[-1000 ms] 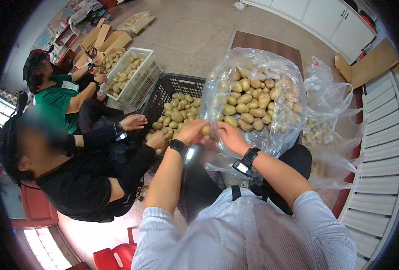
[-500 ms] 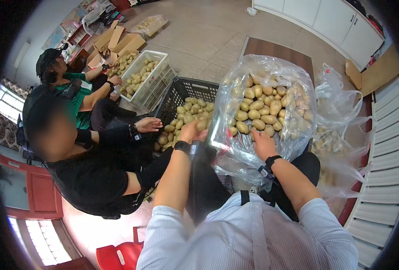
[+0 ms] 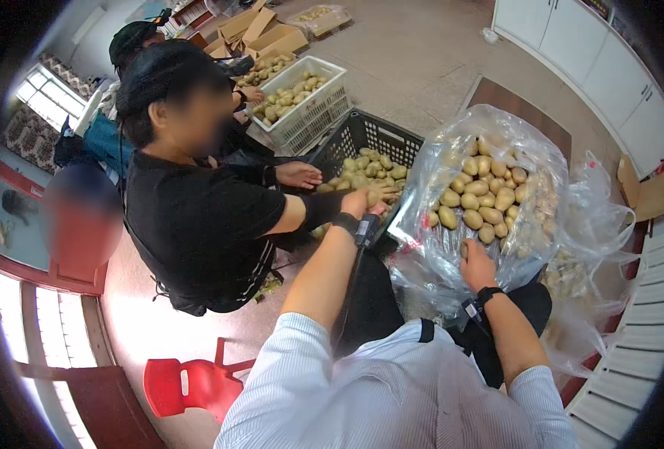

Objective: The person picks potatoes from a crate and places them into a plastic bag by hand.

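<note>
My left hand (image 3: 358, 203) is over the near side of a black crate (image 3: 362, 127) holding several potatoes (image 3: 371, 166). A co-worker's sleeved forearm (image 3: 324, 210) passes under my left wrist, and this overlap leaves my left fingers hard to make out. My right hand (image 3: 479, 269) is closed on a dark potato (image 3: 464, 250), whose end shows between thumb and fingers. It is at the near edge of a large clear plastic bag (image 3: 438, 156), opened wide, with several potatoes (image 3: 489, 196) heaped inside.
A co-worker in black (image 3: 197, 217) sits at the left, one bare hand (image 3: 298, 174) beside the black crate. Behind stand a white crate (image 3: 324, 112) of potatoes and cardboard boxes (image 3: 279, 37). Filled clear bags (image 3: 579, 277) lie at the right. A red chair (image 3: 205, 385) is at lower left.
My view has turned left. My right hand has drawn back from the heap in the bag with a potato in it. The black-clad co-worker has leaned in and reaches into the black crate.
</note>
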Tool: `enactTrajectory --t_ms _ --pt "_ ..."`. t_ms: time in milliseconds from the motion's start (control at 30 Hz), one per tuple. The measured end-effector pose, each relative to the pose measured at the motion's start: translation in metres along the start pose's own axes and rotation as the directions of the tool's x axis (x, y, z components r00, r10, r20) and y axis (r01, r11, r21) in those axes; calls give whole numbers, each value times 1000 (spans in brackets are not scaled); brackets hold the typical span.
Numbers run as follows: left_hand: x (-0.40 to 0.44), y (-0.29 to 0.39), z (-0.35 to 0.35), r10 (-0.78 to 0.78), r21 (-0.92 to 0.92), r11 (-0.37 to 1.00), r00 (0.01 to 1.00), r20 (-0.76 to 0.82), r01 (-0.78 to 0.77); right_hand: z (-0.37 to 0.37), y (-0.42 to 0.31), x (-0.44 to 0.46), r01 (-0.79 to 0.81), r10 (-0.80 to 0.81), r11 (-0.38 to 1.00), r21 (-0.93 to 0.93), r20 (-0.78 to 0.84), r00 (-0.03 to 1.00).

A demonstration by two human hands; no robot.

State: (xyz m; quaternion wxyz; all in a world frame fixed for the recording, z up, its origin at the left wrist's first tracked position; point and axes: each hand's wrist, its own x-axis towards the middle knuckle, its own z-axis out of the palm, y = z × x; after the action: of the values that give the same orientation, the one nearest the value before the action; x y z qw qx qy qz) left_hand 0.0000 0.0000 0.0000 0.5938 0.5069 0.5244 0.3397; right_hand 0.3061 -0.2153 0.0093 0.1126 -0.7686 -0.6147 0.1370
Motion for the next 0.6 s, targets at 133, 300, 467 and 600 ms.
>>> enactTrajectory --t_ms 133,300,467,600 --pt "-4 13 -11 -216 2 976 976 -37 216 21 -32 -1 -42 43 992 122 -6 999" --pt "1 0 -31 195 737 636 972 133 -229 1 -12 -4 -107 103 966 237 31 994" --pt "25 -10 -34 71 901 302 949 306 -313 8 -6 -1 -107 116 947 303 -12 993" --pt "9 24 -32 -87 911 275 936 341 -306 0 -14 -1 -117 125 914 389 5 992"
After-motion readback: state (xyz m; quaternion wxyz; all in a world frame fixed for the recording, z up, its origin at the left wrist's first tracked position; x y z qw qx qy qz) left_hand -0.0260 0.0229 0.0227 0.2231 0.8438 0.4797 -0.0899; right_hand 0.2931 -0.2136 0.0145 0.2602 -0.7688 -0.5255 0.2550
